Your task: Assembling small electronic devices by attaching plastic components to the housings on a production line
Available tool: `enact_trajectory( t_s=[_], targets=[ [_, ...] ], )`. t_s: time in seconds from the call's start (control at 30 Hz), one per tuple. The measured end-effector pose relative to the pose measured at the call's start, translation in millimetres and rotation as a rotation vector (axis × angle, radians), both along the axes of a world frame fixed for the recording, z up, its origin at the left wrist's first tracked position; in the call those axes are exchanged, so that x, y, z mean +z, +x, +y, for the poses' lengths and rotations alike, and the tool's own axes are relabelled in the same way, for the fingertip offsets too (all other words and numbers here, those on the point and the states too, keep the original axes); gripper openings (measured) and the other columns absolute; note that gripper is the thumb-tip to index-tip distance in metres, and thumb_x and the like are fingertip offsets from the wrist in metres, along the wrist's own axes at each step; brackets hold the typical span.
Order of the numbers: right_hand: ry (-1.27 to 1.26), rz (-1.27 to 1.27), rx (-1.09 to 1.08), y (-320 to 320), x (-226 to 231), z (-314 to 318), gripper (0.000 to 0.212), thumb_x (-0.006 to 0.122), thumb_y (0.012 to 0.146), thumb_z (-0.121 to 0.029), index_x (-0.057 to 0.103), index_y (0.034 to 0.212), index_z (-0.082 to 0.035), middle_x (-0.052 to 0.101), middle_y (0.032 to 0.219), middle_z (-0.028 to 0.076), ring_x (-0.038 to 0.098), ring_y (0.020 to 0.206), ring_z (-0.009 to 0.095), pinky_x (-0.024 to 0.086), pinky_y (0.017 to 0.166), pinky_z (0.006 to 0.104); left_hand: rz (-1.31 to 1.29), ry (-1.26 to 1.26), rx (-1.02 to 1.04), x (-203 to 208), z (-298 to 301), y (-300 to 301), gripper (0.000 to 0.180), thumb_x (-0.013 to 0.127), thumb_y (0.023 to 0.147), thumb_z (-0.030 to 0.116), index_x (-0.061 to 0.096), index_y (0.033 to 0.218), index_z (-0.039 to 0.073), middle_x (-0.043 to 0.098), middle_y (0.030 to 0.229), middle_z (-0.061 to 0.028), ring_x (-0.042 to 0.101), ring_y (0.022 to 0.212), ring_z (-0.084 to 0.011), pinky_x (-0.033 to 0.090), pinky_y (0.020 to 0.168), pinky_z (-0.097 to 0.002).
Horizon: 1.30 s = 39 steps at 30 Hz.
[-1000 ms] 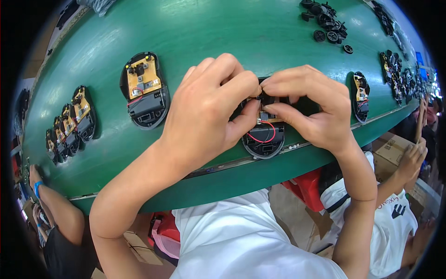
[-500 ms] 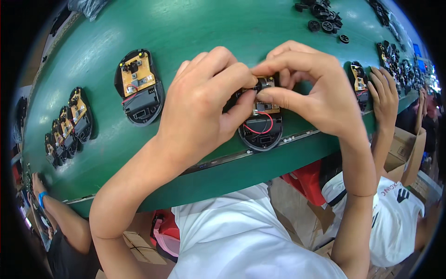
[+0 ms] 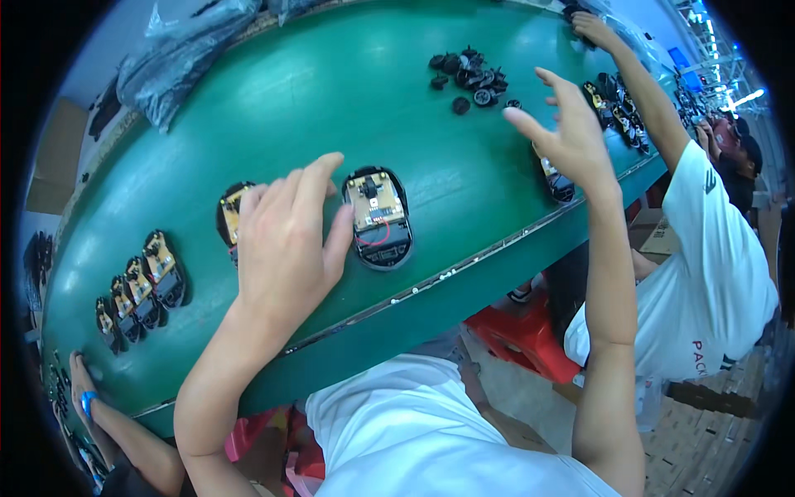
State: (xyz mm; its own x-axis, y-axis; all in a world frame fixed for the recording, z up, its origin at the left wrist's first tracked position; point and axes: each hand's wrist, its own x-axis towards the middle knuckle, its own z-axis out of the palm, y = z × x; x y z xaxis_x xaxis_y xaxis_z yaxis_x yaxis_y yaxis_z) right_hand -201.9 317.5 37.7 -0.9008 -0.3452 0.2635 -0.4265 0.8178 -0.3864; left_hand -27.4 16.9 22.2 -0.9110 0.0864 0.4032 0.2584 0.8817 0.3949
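An uncovered computer mouse (image 3: 383, 245) lies in front of me on the green table, with a tan circuit board, a red wire and a black part on the board. My left hand (image 3: 290, 228) is just left of it, fingers stretched and thumb beside its edge, holding nothing. Partly behind that hand is another uncovered mouse (image 3: 231, 212). My right hand (image 3: 571, 137) hovers over the table farther right, thumb and fingers apart and nothing in them. Near its thumb lies a small black wheel (image 3: 513, 104), and a further mouse (image 3: 555, 184) shows below the palm.
A pile of black wheels (image 3: 476, 79) sits at the far side of the green table (image 3: 447, 166). Several mice (image 3: 137, 290) stand in a row at left. A co-worker's arm (image 3: 650, 95) reaches across at right, beside more mice (image 3: 617, 112). Plastic bags (image 3: 170, 70) line the far left edge.
Both hands have come off the mouse. My right hand has moved right and opened toward the wheels; my left stays beside the mouse, its pinch released. The view has swung right.
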Motion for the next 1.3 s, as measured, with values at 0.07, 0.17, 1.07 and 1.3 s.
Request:
enact_trajectory(
  t_s=[0.07,0.17,1.07,1.3],
  targets=[
    [0.177,0.133,0.051,-9.4,-9.9,-5.5,0.093,0.077,0.085,-0.051,0.04,0.15,0.004,0.045,0.151,0.026,0.048,0.138,0.037,0.04,0.113,0.0434,0.017,-0.021,-0.043,10.5,-4.2,5.7,0.047,0.076,0.078,0.007,0.061,0.123,0.004,0.066,0.104,-0.0111,0.063,0.095,-0.0298,0.044,0.084,-0.0413],
    [0.151,-0.014,0.03,-13.0,-25.8,-45.5,0.109,0.079,0.078,-0.06,0.033,0.154,0.003,0.034,0.157,0.03,0.033,0.148,0.041,0.03,0.121,0.045,-0.017,-0.016,-0.018,24.7,-18.2,24.6,0.046,0.075,0.077,0.004,0.062,0.122,0.004,0.065,0.117,-0.0142,0.062,0.109,-0.0339,0.045,0.094,-0.0436],
    [-0.22,0.094,0.806,-85.2,-63.8,-185.0,0.025,0.068,0.087,-0.005,0.069,0.111,0.0,0.067,0.123,0.016,0.064,0.117,0.03,0.045,0.105,0.0382,0.223,0.017,0.133,-69.4,-19.0,2.7,0.035,0.077,0.076,0.024,0.067,0.102,0.001,0.06,0.111,-0.0154,0.054,0.109,-0.0324,0.043,0.093,-0.0435],
    [-0.183,0.031,1.015,-22.5,-47.7,-209.1,0.03,0.071,0.079,0.0,0.069,0.109,0.0,0.067,0.125,0.017,0.065,0.115,0.032,0.048,0.101,0.0393,0.229,0.058,0.139,-65.3,-14.2,6.3,0.033,0.073,0.081,0.028,0.067,0.1,0.001,0.06,0.109,-0.0143,0.054,0.107,-0.0312,0.042,0.09,-0.0427]
  ],
)
